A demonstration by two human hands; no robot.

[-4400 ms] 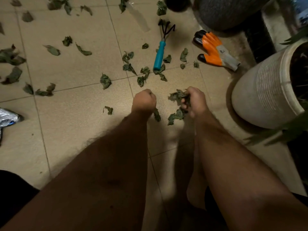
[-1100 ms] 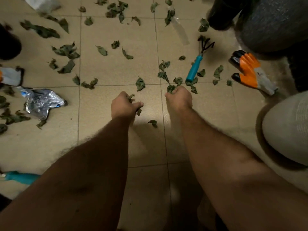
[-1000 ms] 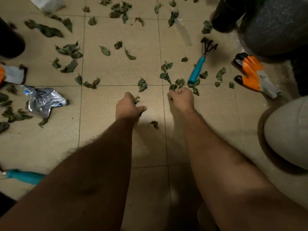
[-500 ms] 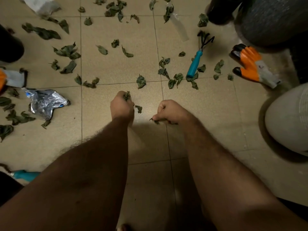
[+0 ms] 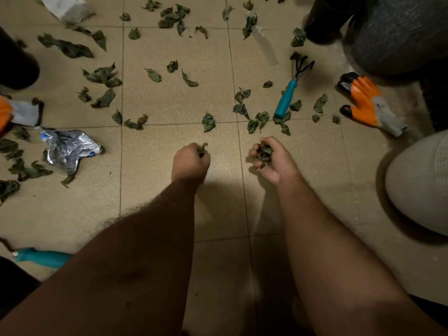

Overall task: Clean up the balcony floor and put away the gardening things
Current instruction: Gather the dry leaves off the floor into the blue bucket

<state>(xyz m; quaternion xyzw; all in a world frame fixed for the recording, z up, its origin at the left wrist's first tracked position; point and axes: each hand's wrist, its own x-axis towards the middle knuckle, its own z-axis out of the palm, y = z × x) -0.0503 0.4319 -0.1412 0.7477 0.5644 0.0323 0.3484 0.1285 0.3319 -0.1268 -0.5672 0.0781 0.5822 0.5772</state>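
Dry green leaves [image 5: 208, 121] lie scattered over the beige tiled floor [image 5: 169, 105]. My left hand [image 5: 190, 162] is a fist low over the tiles, with leaf bits sticking out at its top. My right hand [image 5: 272, 158] is turned palm up and its curled fingers hold a clump of leaves [image 5: 263, 151]. A teal-handled hand rake [image 5: 287, 97] lies just beyond my right hand among more leaves. An orange and grey glove [image 5: 366, 103] lies to its right.
A pale round pot [image 5: 421, 185] stands at the right, with a dark pot [image 5: 324, 18] and a grey sack [image 5: 400, 32] behind it. A crumpled foil packet [image 5: 69, 149], a second glove [image 5: 17, 112] and another teal handle [image 5: 41, 257] lie at the left.
My right hand picked up the loose leaf by the tile joint and turned palm up with its clump. My left hand stayed a fist on its leaves and barely moved.
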